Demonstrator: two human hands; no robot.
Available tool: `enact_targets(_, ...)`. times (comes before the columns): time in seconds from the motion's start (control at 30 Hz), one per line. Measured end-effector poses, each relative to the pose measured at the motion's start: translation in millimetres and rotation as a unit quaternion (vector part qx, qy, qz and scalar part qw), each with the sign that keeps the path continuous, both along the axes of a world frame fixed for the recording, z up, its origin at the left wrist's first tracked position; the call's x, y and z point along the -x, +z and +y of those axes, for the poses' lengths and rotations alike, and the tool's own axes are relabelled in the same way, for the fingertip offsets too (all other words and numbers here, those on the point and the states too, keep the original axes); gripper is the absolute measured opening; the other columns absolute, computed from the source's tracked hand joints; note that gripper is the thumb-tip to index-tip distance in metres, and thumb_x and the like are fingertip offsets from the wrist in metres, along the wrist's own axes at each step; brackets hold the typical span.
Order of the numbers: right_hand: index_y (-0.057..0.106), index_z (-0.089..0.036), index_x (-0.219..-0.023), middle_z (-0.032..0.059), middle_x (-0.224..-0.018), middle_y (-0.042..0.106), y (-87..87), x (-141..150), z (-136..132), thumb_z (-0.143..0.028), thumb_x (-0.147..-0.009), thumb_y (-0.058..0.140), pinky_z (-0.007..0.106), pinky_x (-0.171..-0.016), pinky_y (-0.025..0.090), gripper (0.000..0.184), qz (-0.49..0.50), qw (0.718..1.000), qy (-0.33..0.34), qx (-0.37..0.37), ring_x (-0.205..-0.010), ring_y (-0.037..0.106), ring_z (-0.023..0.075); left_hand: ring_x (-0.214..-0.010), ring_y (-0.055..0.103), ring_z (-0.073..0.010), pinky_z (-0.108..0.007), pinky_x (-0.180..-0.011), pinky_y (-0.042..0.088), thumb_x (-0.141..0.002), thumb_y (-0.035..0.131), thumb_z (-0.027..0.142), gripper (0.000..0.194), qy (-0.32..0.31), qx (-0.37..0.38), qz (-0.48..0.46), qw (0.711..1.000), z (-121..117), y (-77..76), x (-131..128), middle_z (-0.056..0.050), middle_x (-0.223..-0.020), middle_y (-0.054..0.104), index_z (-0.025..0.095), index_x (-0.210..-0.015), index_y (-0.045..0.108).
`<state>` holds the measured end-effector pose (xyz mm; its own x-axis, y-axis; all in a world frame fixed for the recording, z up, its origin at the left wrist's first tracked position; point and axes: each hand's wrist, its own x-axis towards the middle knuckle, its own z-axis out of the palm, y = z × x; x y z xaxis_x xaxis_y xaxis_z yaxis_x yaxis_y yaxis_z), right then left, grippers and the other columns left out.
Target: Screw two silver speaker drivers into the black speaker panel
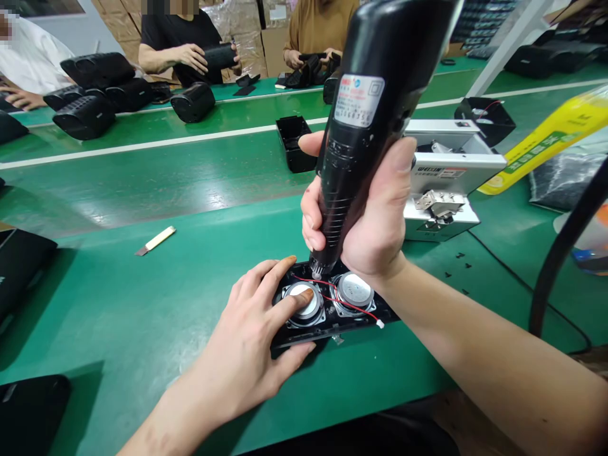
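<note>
My right hand (380,221) is wrapped round a black electric screwdriver (351,145), held nearly upright with its tip down. The tip meets the far edge of a black speaker panel (327,329), between its two drivers; the screw itself is hidden. My left hand (259,323) grips the panel's left end, thumb along the near side and one finger on the left speaker driver (304,304). Beside it sits the right speaker driver (352,292). A red wire (354,306) with a white plug (380,323) runs across the panel.
A box-cutter knife (159,239) lies to the left. At right stand a silver screw feeder (456,171), several loose screws (460,256) and a yellow bag (555,136). An open black housing (294,142) sits beyond. Co-workers (180,47) handle black speakers across the green line.
</note>
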<state>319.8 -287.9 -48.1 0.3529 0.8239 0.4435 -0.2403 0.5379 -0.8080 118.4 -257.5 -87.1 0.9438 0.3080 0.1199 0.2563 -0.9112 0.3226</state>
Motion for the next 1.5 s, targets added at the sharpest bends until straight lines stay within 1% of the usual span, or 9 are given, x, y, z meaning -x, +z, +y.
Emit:
enact_targets(0.2,0.065,-0.028,-0.107,-0.0030,-0.060,0.054,-3.2,9.5,-0.5,-0.082,-0.092,0.048,0.029,-0.037,0.034,0.058,-0.011,1.000,-0.004,-0.005,-0.041,0.045,0.0144,-0.148,0.030,-0.0370,-0.064,-0.116,0.042,-0.097,0.064,0.033,0.039,0.000,-0.003,0.008,1.000,0.8,-1.2,-0.2,-0.011,-0.167,0.030,0.024,-0.135,0.058)
enact_targets(0.33,0.065,-0.026,-0.108,-0.0020,-0.061,0.055,-4.9,8.2,-0.6,-0.082,-0.090,0.053,0.031,-0.035,0.035,0.060,-0.010,0.999,0.027,-0.025,-0.041,0.047,0.0150,-0.149,0.029,-0.0370,-0.065,-0.116,0.043,-0.097,0.066,0.034,0.040,-0.006,-0.011,0.000,1.000,2.0,-1.9,-0.9,-0.011,-0.166,0.031,0.025,-0.134,0.057)
enact_targets(0.5,0.067,-0.025,-0.107,-0.0026,-0.062,0.055,-2.8,5.9,-4.5,-0.077,-0.093,0.054,0.030,-0.039,0.036,0.055,-0.009,0.999,0.042,-0.008,-0.043,0.048,0.0139,-0.148,0.031,-0.0371,-0.066,-0.117,0.042,-0.097,0.065,0.033,0.040,-0.008,-0.020,-0.002,1.000,1.9,-0.4,-1.0,-0.011,-0.164,0.034,0.026,-0.135,0.057)
enact_targets(0.7,0.067,-0.025,-0.112,-0.0040,-0.062,0.056,-7.4,7.2,-3.5,-0.078,-0.089,0.058,0.030,-0.040,0.037,0.059,-0.016,0.996,0.076,-0.046,-0.043,0.048,0.0127,-0.147,0.032,-0.0377,-0.067,-0.114,0.045,-0.098,0.064,0.034,0.038,-0.011,-0.024,-0.003,1.000,2.2,0.2,0.0,-0.011,-0.161,0.037,0.028,-0.135,0.057)
enact_targets(0.87,0.063,-0.021,-0.120,-0.0039,-0.062,0.055,-2.1,4.0,-6.2,-0.067,-0.102,0.048,0.028,-0.041,0.037,0.052,-0.003,0.998,0.062,-0.027,-0.044,0.048,0.0126,-0.148,0.032,-0.0364,-0.066,-0.116,0.043,-0.097,0.065,0.033,0.037,-0.010,-0.028,-0.008,1.000,2.2,-1.7,-0.2,-0.009,-0.164,0.035,0.027,-0.132,0.055)
enact_targets(0.97,0.061,-0.022,-0.100,-0.0030,-0.060,0.055,1.7,-0.5,-5.1,-0.072,-0.099,0.049,0.027,-0.039,0.038,0.052,0.010,0.999,0.046,-0.018,-0.043,0.049,0.0131,-0.147,0.034,-0.0362,-0.064,-0.114,0.045,-0.097,0.064,0.033,0.035,-0.005,-0.024,-0.015,1.000,1.7,-2.5,-0.9,-0.010,-0.164,0.034,0.026,-0.131,0.055)
enact_targets(1.07,0.048,-0.022,-0.077,-0.0021,-0.059,0.056,2.2,-3.0,-2.8,-0.079,-0.092,0.054,0.027,-0.039,0.040,0.059,0.020,0.999,0.048,-0.010,-0.043,0.049,0.0128,-0.146,0.035,-0.0365,-0.063,-0.112,0.046,-0.097,0.064,0.032,0.036,-0.004,-0.024,-0.023,0.999,1.7,-3.1,-2.0,-0.010,-0.165,0.034,0.026,-0.131,0.054)
enact_targets(1.33,0.043,-0.022,-0.075,-0.0032,-0.059,0.053,3.7,3.3,-8.5,-0.080,-0.095,0.046,0.025,-0.039,0.037,0.061,0.002,1.000,0.022,-0.014,-0.044,0.048,0.0109,-0.145,0.036,-0.0367,-0.064,-0.113,0.045,-0.097,0.064,0.032,0.037,-0.007,-0.026,-0.019,0.999,1.9,-4.2,-3.1,-0.010,-0.164,0.036,0.026,-0.132,0.056)
enact_targets(1.5,0.046,-0.021,-0.077,-0.0012,-0.060,0.055,5.8,1.2,-8.4,-0.082,-0.094,0.044,0.025,-0.040,0.038,0.063,0.008,1.000,0.027,-0.013,-0.044,0.050,0.0117,-0.143,0.037,-0.0377,-0.064,-0.110,0.047,-0.097,0.064,0.034,0.036,-0.003,-0.030,-0.021,0.999,0.6,-2.9,-1.9,-0.010,-0.163,0.036,0.026,-0.132,0.058)
